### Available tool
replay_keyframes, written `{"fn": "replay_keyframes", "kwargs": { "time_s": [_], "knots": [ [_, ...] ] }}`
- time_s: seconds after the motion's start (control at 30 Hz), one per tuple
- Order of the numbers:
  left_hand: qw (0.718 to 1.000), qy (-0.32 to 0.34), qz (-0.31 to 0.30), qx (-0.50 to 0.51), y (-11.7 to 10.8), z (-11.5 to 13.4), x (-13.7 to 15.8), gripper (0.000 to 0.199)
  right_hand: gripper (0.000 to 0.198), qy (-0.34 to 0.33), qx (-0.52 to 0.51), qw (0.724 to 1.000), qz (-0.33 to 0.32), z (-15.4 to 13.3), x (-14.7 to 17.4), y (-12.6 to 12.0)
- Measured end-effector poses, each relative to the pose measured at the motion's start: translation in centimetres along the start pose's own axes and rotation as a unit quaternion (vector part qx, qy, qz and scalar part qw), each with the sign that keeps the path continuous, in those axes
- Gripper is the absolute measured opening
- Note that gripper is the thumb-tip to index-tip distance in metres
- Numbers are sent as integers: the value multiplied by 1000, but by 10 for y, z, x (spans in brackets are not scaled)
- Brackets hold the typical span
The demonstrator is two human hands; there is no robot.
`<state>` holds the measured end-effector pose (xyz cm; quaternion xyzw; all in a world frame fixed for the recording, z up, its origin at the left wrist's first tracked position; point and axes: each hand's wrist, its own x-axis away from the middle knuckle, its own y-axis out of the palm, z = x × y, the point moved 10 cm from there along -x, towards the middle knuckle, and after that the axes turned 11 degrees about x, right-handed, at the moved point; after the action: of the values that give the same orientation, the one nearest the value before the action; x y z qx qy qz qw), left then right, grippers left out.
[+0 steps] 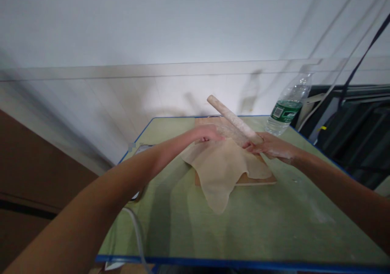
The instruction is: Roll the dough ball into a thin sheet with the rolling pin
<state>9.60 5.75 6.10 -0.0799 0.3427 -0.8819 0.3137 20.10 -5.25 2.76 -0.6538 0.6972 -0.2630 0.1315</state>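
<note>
A thin rolled-out sheet of dough [217, 168] lies draped over a wooden board [258, 181], with one pointed flap hanging past the near edge onto the table. My left hand [210, 133] is closed at the far edge of the dough, its fingers curled and pinching it. In my right hand [263, 144] is a floury rolling pin [233, 118], gripped near its lower end and tilted up to the left. The fingertips of that hand also reach the dough's far right edge. Flour dusts the back part of the board.
The green table [189, 233] has a blue edge and stands against a white wall. A plastic water bottle [285, 108] with a green label is at the back right. A phone-like object [141, 148] lies partly behind my left forearm, near a white cable [137, 229].
</note>
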Motion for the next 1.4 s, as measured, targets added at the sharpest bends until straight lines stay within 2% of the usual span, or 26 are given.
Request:
{"fn": "replay_keyframes", "kwargs": {
  "time_s": [0.1, 0.2, 0.3, 0.43, 0.6, 0.73, 0.9, 1.0, 1.1, 1.27, 1.4],
  "knots": [
    [993, -18, -87, -73, 13, -10, 6, 46, 28, 2, -15, 1000, 24, 8, 0, -1],
    [997, 25, -57, -42, 5, -10, 12, 41, 30, 17, -49, 997, 53, 18, 3, -3],
    [997, 37, -67, -14, 6, -15, 19, 36, 31, 24, -66, 995, 66, 21, 8, -2],
    [995, 32, -79, -48, 10, -19, 30, 35, 34, 12, -59, 996, 60, 16, 19, 5],
    [994, -7, -79, -73, 13, -16, 60, 28, 40, 22, -41, 998, 51, 17, 39, 16],
    [996, -47, -80, -18, 15, -15, 80, 17, 36, 6, -28, 1000, 8, 15, 53, 29],
    [995, -65, -77, 26, 13, -9, 82, 14, 37, -9, -3, 1000, -14, 8, 58, 34],
    [993, -61, -83, 59, 15, -3, 79, 17, 38, -14, 1, 1000, -7, 3, 57, 33],
    [989, -58, -49, 128, 12, -1, 77, 24, 40, -24, 2, 1000, -4, -1, 54, 34],
    [959, -81, -10, 271, 13, -13, 82, 31, 40, -29, -1, 1000, -7, -6, 47, 40],
    [928, -8, -14, 373, 10, -1, 88, 43, 37, -45, -8, 999, -7, -15, 44, 42]
  ]
}}
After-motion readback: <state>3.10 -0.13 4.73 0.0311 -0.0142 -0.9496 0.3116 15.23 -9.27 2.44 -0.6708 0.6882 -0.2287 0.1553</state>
